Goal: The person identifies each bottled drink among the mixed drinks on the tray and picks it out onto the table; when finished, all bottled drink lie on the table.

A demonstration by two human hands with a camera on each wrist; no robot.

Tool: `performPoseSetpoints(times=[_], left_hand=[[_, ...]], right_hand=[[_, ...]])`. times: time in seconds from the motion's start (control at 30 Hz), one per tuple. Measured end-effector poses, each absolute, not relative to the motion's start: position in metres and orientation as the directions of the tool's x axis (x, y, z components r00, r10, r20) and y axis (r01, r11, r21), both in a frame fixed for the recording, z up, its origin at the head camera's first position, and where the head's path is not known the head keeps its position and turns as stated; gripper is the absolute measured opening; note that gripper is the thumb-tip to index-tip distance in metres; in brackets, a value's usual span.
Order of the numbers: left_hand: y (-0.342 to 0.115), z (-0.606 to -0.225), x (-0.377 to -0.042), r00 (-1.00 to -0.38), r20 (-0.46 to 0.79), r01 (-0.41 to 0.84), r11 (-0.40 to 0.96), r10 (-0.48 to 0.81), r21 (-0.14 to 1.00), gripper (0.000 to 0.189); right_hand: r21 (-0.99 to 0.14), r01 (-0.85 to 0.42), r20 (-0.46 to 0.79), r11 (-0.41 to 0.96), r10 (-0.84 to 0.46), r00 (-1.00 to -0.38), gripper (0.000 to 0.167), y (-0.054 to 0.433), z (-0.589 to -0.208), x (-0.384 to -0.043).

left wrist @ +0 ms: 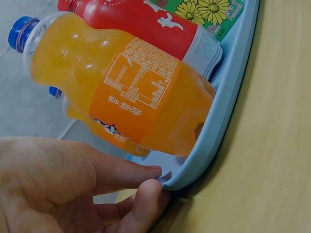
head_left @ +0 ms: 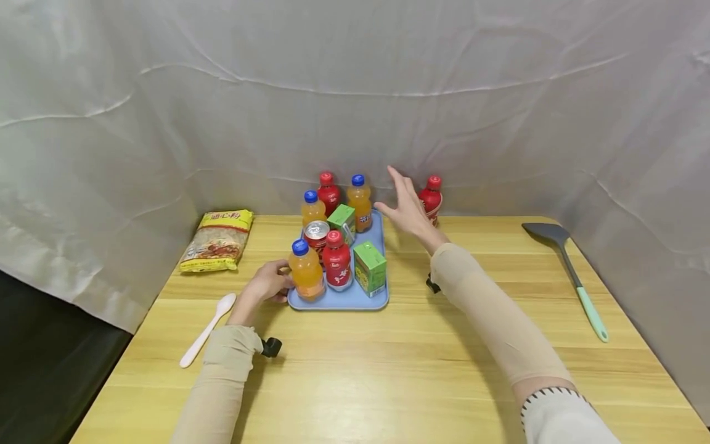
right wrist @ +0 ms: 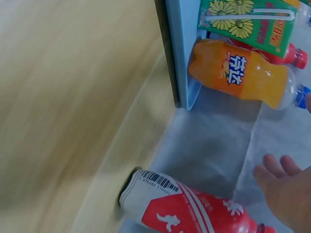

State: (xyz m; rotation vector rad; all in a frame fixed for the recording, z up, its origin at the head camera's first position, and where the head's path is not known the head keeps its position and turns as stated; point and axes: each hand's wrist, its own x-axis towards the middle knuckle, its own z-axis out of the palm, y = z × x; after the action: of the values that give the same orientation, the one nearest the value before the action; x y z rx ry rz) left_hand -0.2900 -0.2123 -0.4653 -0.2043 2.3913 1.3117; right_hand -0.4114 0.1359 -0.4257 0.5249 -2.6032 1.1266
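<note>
A blue tray [head_left: 346,302] carries several drinks: orange soda bottles with blue caps, red bottles, a red can [head_left: 317,230] and green drink cartons. At its near left corner, my left hand [head_left: 265,283] pinches the rim between thumb and finger, as the left wrist view shows. The nearest orange soda bottle [left wrist: 131,87] stands just beside those fingers. My right hand [head_left: 407,209] is spread open past the tray's far right corner, holding nothing. It lies between the far orange soda bottle [right wrist: 238,73] and a red bottle [right wrist: 184,204] standing on the table off the tray.
A yellow food packet [head_left: 219,240] lies at the back left, with a white spoon [head_left: 208,330] nearer me. On the right is a spatula [head_left: 566,259] with a dark blade and mint handle. Grey cloth [head_left: 355,111] hangs behind the table's back edge.
</note>
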Motion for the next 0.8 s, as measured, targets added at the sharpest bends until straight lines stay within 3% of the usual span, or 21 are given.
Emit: performPoseSetpoints(times=[0.47,0.8], left_hand=[[-0.213,-0.463,-0.29,-0.902,-0.425,-0.319,0.548,0.075,0.774,0.056],[-0.212,-0.465,-0.292,-0.905,-0.421,-0.325,0.531,0.066,0.782,0.058]], right_hand=[[-0.691,-0.338,0.175,0.639,-0.307,-0.936,0.088,0.105,-0.44,-0.433],[-0.693,-0.365,0.211,0.621,-0.31,-0.927,0.079,0.096,-0.446,-0.445]])
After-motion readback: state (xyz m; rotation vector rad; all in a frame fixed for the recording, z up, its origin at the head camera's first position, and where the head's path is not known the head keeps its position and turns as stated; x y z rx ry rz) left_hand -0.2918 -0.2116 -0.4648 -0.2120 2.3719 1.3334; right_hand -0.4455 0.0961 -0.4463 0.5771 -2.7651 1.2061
